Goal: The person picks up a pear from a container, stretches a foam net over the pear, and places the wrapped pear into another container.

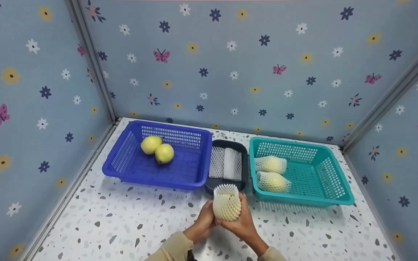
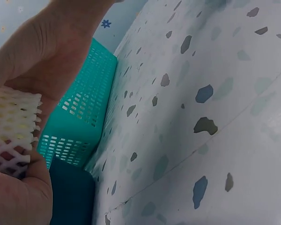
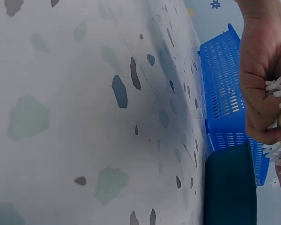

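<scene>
Both hands hold a yellow fruit in a white foam net sleeve (image 1: 227,206) above the table's front part. My left hand (image 1: 205,219) grips it from the left and low down; in the right wrist view its curled fingers (image 3: 260,110) pinch the net's edge, with yellow skin showing beside them. My right hand (image 1: 244,221) wraps the other side of the sleeve. The net's top end stands open above the fruit. Just behind, a black tray (image 1: 244,159) holds white foam nets (image 1: 233,164) lying side by side.
On the left, a blue basket (image 1: 158,182) contains two bare yellow fruits (image 1: 164,153). The teal basket (image 1: 303,198) on the right contains two fruits in foam nets (image 1: 273,182). Flower-patterned panels (image 1: 209,72) enclose the speckled table (image 1: 122,221) at the back and sides.
</scene>
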`<state>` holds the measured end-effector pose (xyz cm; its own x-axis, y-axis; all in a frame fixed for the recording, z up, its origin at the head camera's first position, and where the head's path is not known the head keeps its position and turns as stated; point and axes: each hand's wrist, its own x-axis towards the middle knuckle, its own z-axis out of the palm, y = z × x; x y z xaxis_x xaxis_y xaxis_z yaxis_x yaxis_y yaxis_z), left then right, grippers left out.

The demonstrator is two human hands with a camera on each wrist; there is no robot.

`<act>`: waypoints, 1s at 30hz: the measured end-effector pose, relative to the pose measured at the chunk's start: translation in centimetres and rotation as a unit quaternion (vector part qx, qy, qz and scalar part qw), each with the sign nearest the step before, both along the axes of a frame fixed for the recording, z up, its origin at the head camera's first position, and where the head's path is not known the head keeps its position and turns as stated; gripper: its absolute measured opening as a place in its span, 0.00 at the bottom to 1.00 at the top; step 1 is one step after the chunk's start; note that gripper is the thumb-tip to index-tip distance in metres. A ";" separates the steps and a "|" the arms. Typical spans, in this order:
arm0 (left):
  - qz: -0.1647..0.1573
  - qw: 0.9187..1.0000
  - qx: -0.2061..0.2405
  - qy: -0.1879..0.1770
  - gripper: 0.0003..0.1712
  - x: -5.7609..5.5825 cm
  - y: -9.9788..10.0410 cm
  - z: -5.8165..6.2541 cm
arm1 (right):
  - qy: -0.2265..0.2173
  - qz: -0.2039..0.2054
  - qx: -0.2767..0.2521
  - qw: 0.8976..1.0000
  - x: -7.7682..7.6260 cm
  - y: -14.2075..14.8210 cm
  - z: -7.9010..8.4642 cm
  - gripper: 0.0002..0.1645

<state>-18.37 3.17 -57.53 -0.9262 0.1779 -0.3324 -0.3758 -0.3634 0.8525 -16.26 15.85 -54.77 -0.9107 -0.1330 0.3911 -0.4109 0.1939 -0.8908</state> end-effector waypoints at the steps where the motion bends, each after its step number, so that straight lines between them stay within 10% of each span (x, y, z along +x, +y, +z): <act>1: -0.008 1.000 0.002 -0.001 0.09 0.0 0.0 0.0 | -0.002 -0.003 -0.002 1.000 0.0 0.1 0.0 0.54; 17: -0.091 0.979 -0.099 0.150 0.18 -1.0 -1.8 2.3 | -0.023 -0.118 -0.002 0.993 -2.6 5.9 4.3 0.54; 25: 0.004 0.937 -0.209 0.279 0.10 -2.3 -5.3 7.2 | 0.005 -0.167 0.071 0.983 -6.5 13.9 8.3 0.51; 30: 0.056 0.909 -0.277 0.305 0.10 -5.3 -8.0 5.6 | -0.034 -0.220 0.153 0.963 -8.5 19.1 7.1 0.55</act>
